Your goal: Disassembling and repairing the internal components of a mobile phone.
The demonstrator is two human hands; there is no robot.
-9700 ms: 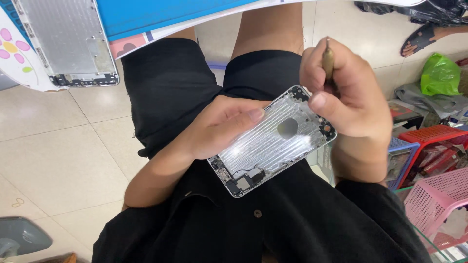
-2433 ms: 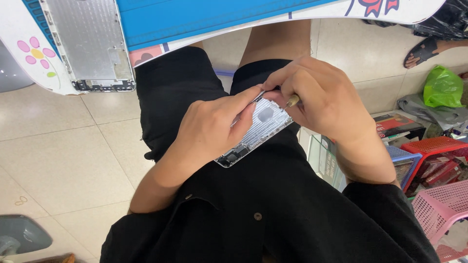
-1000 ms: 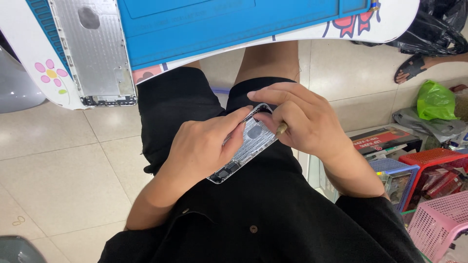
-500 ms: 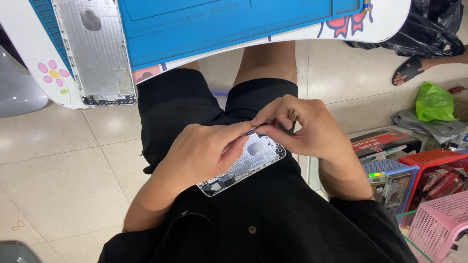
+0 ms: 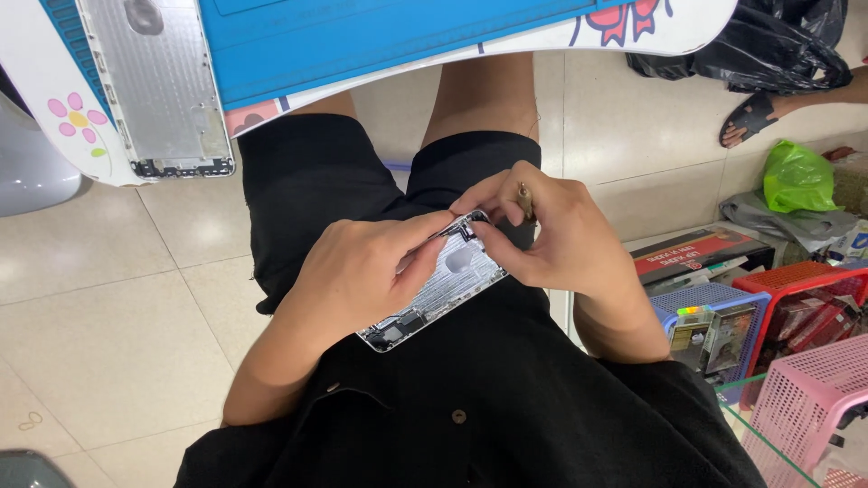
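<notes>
1. Leftmost, on the blue work mat above the person's lap, a second silver phone back housing lies flat, well apart from the housing in hand and up-left of it.
2. Next, the left hand is clasped around the phone housing, palm over its lower-left half, thumb along the upper edge.
3. That housing sits over the lap in black shorts, inner side up. Its long axis runs from the lower left, where the connector end pokes out under the left hand, up to the right.
4. At the housing's upper-right corner, the right hand pinches at the edge with thumb and forefinger, a thin brown-handled tool tucked between its fingers. Judging by this, the right hand is nearer the corner being worked.
5. Right of the housing, plastic baskets of parts stand on the floor.
</notes>
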